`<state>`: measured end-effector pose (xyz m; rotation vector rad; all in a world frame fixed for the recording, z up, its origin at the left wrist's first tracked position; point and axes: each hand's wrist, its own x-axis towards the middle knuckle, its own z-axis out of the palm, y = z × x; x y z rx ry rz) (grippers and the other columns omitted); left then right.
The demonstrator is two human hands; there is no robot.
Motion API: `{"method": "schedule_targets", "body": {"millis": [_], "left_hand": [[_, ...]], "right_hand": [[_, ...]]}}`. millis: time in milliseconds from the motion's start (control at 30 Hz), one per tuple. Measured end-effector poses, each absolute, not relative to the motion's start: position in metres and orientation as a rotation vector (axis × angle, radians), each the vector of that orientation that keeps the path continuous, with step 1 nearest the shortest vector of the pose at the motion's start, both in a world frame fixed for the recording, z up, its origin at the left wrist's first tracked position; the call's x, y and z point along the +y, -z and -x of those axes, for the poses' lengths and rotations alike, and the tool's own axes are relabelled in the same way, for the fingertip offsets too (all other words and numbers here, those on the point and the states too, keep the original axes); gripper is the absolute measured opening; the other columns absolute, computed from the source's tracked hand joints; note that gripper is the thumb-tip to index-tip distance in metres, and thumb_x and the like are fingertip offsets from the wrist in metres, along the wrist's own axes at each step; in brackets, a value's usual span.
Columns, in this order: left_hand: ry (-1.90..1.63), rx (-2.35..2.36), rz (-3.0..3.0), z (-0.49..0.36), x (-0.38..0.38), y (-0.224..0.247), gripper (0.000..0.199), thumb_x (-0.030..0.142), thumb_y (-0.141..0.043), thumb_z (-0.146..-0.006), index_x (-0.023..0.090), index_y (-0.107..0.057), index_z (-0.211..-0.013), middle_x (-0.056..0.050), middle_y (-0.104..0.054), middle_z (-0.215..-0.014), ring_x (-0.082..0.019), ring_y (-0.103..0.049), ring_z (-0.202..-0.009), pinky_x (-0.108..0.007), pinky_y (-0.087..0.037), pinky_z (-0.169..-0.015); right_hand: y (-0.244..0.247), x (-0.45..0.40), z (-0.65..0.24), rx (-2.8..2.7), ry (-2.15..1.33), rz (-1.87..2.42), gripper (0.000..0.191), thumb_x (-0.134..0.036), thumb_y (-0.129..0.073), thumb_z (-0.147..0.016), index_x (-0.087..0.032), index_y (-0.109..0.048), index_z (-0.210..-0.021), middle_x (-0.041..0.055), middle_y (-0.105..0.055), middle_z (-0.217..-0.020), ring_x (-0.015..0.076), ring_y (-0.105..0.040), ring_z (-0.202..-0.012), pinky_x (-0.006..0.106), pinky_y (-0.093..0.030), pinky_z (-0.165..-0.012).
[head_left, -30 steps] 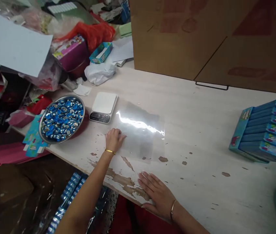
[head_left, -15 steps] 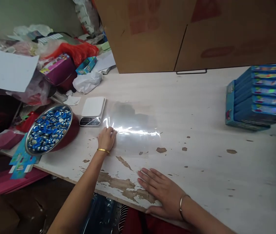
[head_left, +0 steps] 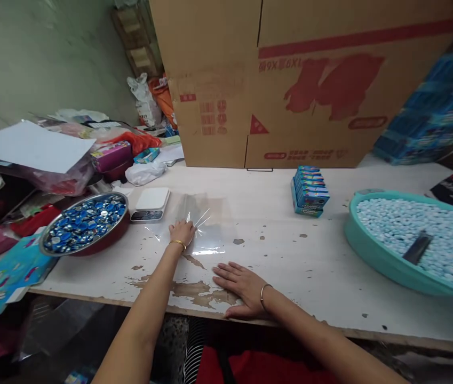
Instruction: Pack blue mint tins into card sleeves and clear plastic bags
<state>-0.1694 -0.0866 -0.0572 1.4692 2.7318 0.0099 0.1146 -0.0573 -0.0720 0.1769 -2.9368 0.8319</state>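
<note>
A clear plastic sheet (head_left: 214, 224) lies on the worn white table (head_left: 274, 234), with creases of light running out from my left hand (head_left: 182, 232). That hand presses on the sheet's left part, its fingers curled and bunched together. Flat on the table near the front edge rests my right hand (head_left: 242, 288), fingers stretched out, holding nothing. A white scale (head_left: 152, 200) sits just beyond my left hand, to the left of the sheet. Left of the scale, a metal bowl (head_left: 106, 242) is full of blue and silver pieces.
A blue display box (head_left: 310, 193) of small packs stands right of centre. At the far right is a turquoise basin (head_left: 374, 266) of pale pellets with a dark scoop (head_left: 417, 248). A large cardboard box (head_left: 218, 80) blocks the back; bags and papers crowd the left.
The view has tilted up and swung right, bringing in the basin. My left hand has moved further onto the sheet, which now shows creases. My right hand stays flat on the table.
</note>
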Motion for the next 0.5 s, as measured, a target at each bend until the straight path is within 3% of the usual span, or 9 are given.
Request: {"method": "schedule_targets", "body": {"millis": [167,300,400,500], "left_hand": [[-0.093,2.778,-1.490,0.157,-0.086,0.036,0.025,0.026,-0.043,-0.087,0.019,-0.065,-0.080,-0.012,-0.060,-0.097,-0.028,-0.052,-0.098,-0.044,-0.033,-0.083],[-0.251,2.872,-1.584,0.119,-0.097,0.008,0.025,0.028,-0.041,-0.089,0.020,-0.065,-0.082,-0.013,-0.057,-0.106,-0.029,-0.046,-0.105,-0.047,-0.030,-0.087],[-0.592,2.862,-1.475,0.079,-0.117,0.002,0.026,0.033,-0.041,-0.090,0.021,-0.062,-0.080,-0.010,-0.057,-0.101,-0.027,-0.047,-0.099,-0.045,-0.033,-0.083],[-0.891,2.701,-1.208,0.042,-0.140,0.014,0.026,0.035,-0.042,-0.089,0.021,-0.058,-0.075,-0.007,-0.057,-0.096,-0.025,-0.050,-0.096,-0.041,-0.035,-0.081]], "right_hand": [[0.075,-0.058,-0.114,-2.902,-0.795,-0.218,0.086,-0.067,-0.053,-0.076,-0.016,-0.034,-0.143,0.0141,-0.026,-0.151,0.0273,-0.018,-0.141,0.047,-0.012,-0.115],[0.085,-0.060,-0.112,-2.732,-0.878,-0.060,0.082,-0.066,-0.054,-0.075,-0.012,-0.045,-0.136,0.0184,-0.038,-0.144,0.0304,-0.029,-0.136,0.048,-0.021,-0.112],[0.088,-0.071,-0.101,-2.303,-1.146,0.430,0.065,-0.063,-0.042,-0.084,-0.014,-0.056,-0.123,0.0174,-0.056,-0.126,0.0284,-0.048,-0.121,0.046,-0.037,-0.103],[0.085,-0.090,-0.089,-1.761,-1.543,0.799,0.059,-0.065,-0.038,-0.085,-0.017,-0.062,-0.111,0.0118,-0.064,-0.106,0.0231,-0.061,-0.092,0.039,-0.051,-0.082]]}}
